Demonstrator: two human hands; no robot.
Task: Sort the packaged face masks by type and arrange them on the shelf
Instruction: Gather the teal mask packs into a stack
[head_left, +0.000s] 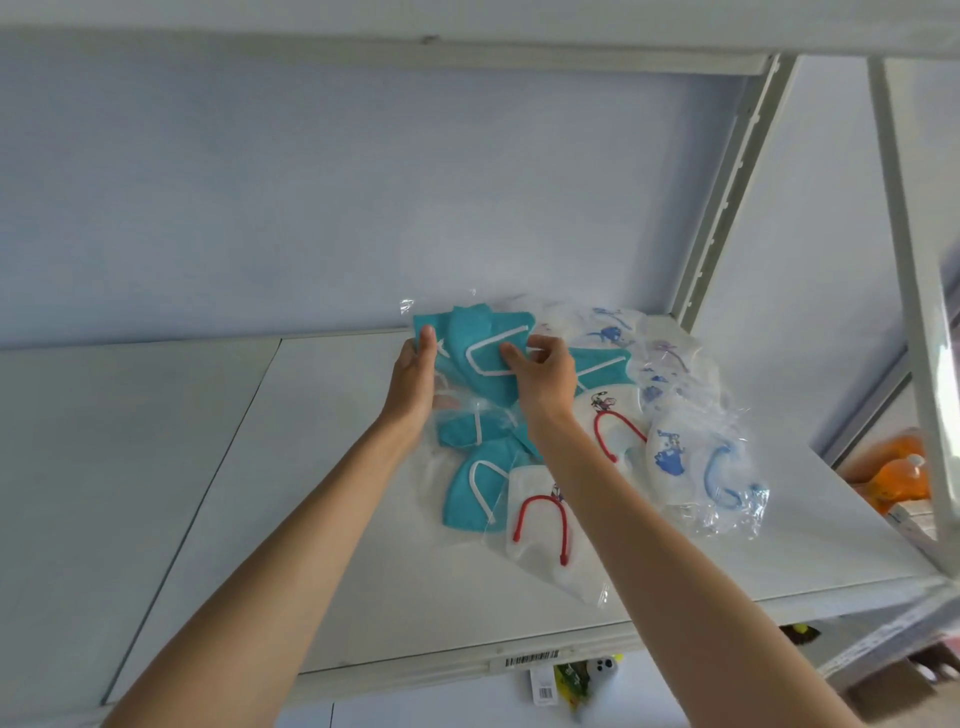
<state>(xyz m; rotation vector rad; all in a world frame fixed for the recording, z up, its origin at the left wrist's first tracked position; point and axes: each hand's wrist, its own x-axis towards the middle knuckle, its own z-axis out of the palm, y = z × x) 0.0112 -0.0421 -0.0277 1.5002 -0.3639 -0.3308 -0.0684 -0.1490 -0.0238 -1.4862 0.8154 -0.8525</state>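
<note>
Both hands are at frame centre over a heap of packaged masks on the white shelf (311, 467). The left hand (415, 374) holds the left edge of the top teal mask pack (478, 332), thumb on top and fingers curled beneath it. The right hand (545, 379) pinches the same pack near its white ear loop, thumb and fingers pressed together on the plastic. Pack looks lifted slightly off the heap, but cannot tell for sure.

More teal masks (467, 493) lie lower centre, under and between the forearms, overlapping each other. A white mask with red loops (540, 525) sits just right of them at lower centre, touching the teal one. A second red-loop mask (613, 415) lies just right of the right wrist. White masks with blue print (675, 452) are piled on the right side of the heap, and more printed ones (613, 327) lie at the back, near the wall.

A white shelf upright (727, 197) runs up the upper right. Orange bottles (904, 473) show blurred at the right edge. A barcode label (530, 660) sits on the shelf's front rim, bottom centre.
</note>
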